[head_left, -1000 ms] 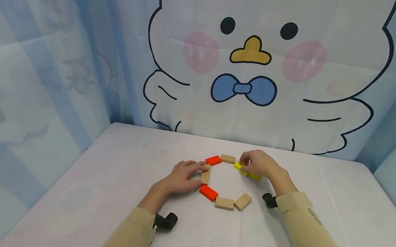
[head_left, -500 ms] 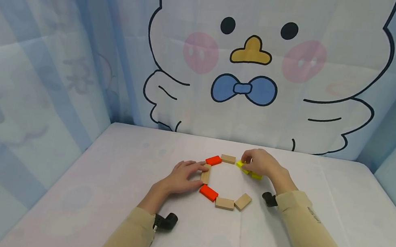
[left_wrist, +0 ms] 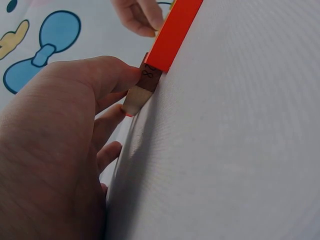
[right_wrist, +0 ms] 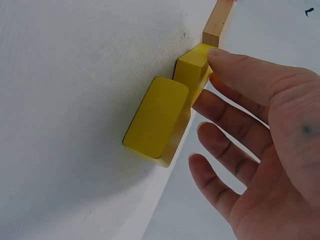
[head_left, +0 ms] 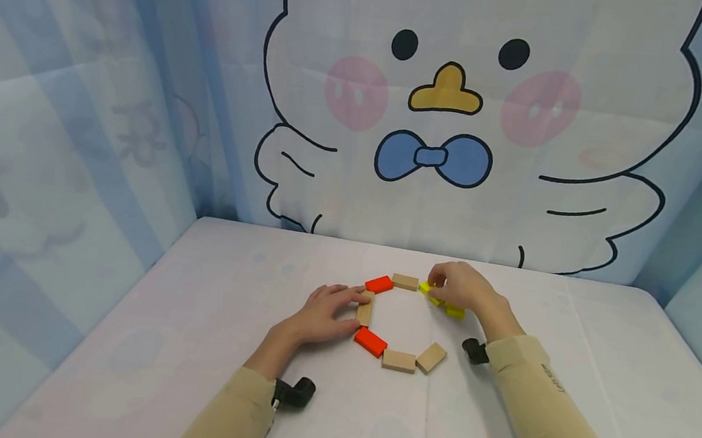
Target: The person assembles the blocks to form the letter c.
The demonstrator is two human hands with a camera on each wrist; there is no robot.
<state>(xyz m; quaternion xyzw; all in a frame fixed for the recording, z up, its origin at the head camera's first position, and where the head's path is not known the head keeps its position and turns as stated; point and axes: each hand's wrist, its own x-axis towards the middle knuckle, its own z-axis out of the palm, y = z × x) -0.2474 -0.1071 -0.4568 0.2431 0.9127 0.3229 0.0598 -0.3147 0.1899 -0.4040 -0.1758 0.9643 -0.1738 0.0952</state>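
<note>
Flat wooden blocks lie on the table in a ring that has a gap on its right side. My left hand (head_left: 322, 313) grips the plain wooden block (head_left: 364, 312) on the ring's left side, thumb at the near end and a finger at the far end. Red blocks (head_left: 371, 342) (head_left: 379, 284) adjoin both its ends. At the back right, my right hand (head_left: 463, 287) pinches a yellow block (right_wrist: 190, 72) between thumb and fingers, close to a plain block (right_wrist: 216, 22). Another yellow block (right_wrist: 156, 117) sits at its near end, just below the curled fingers.
Two more plain blocks (head_left: 398, 361) (head_left: 431, 357) form the ring's front, the right one slanted. The white table (head_left: 223, 255) ends at a curtain (head_left: 353, 197) printed with a cartoon bird. Black wrist cameras (head_left: 295, 392) hang under both sleeves.
My right hand has shifted slightly away from me, moving the pinched yellow block a little along the ring. The other yellow block now shows more clearly. My left hand has stayed put.
</note>
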